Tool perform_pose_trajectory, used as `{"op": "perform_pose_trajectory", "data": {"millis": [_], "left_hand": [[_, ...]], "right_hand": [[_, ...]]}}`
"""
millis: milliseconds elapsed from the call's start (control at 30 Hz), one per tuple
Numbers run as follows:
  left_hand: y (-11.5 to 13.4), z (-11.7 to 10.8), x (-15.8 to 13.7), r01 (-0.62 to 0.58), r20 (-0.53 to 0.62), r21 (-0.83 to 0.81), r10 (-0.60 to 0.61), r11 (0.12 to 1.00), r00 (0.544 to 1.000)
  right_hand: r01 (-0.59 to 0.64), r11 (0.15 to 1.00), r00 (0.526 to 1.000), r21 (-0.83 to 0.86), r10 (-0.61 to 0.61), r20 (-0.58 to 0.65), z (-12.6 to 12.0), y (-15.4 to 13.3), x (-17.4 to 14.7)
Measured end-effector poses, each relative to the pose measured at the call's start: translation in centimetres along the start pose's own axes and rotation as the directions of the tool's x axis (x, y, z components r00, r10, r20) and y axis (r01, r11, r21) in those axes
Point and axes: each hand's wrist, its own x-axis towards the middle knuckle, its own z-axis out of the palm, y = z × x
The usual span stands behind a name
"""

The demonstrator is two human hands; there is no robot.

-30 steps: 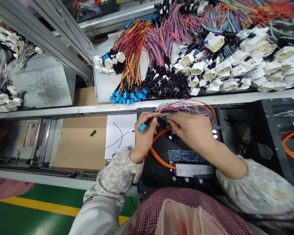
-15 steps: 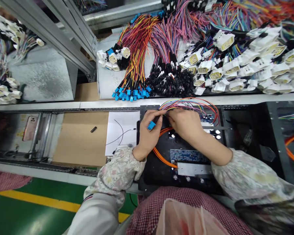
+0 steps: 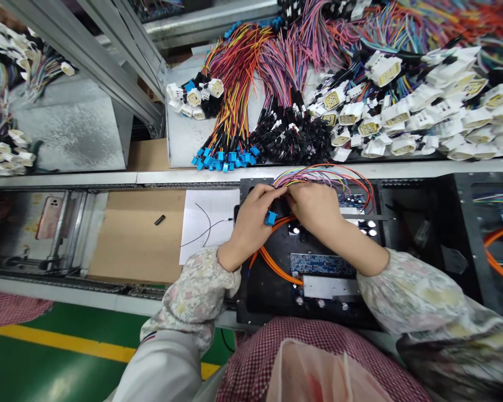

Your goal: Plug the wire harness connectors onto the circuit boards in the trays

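Observation:
Both my hands meet over the upper left of a black metal housing point(image 3: 251, 304). My left hand point(image 3: 254, 220) is closed, thumb and forefinger pinching at a bundle of thin coloured wires point(image 3: 333, 174). A blue plug connector point(image 3: 270, 218) sticks out beneath its palm. Fingertips bent, my right hand point(image 3: 314, 207) grips the same bundle right beside the left; the exact spot is hidden by the fingers. From there the wires arch to the right over a circuit board point(image 3: 354, 201). Orange cables point(image 3: 276, 272) curve below the hands to a silver block point(image 3: 331, 287).
Behind the line lie piles of harnesses with blue connectors point(image 3: 225, 160), black connectors point(image 3: 293, 134) and white connectors point(image 3: 396, 114). On the left are cardboard point(image 3: 138, 240), white paper point(image 3: 197, 223) with thin black wires, and a phone point(image 3: 50, 216). Another housing point(image 3: 465, 195) stands right.
The blue connector has swung from between my left fingers to below the palm, slightly right. My left hand has turned with its back more upward. The right hand stays nearly in place.

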Motion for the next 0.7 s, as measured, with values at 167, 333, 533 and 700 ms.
{"op": "perform_pose_trajectory", "data": {"millis": [167,333,533,700], "left_hand": [[-0.22,0.02,-0.07,-0.011,0.006,-0.02,0.011,1.0,1.0],[-0.31,0.07,-0.06,-0.016,-0.007,-0.036,0.016,0.999,1.0],[-0.4,0.22,-0.09,-0.028,-0.019,-0.039,0.028,0.999,0.999],[-0.52,0.27,-0.11,-0.026,-0.024,-0.037,0.025,0.999,0.999]], "right_hand": [[0.001,0.999,1.0,-0.038,-0.001,0.025,-0.32,-0.09,0.05],[0.008,0.999,0.999,-0.044,-0.005,0.052,-0.48,-0.04,0.15],[0.047,0.998,0.998,-0.048,-0.044,0.048,-0.51,0.25,0.12],[0.062,0.997,0.997,-0.044,-0.06,0.054,-0.57,0.34,0.12]]}}
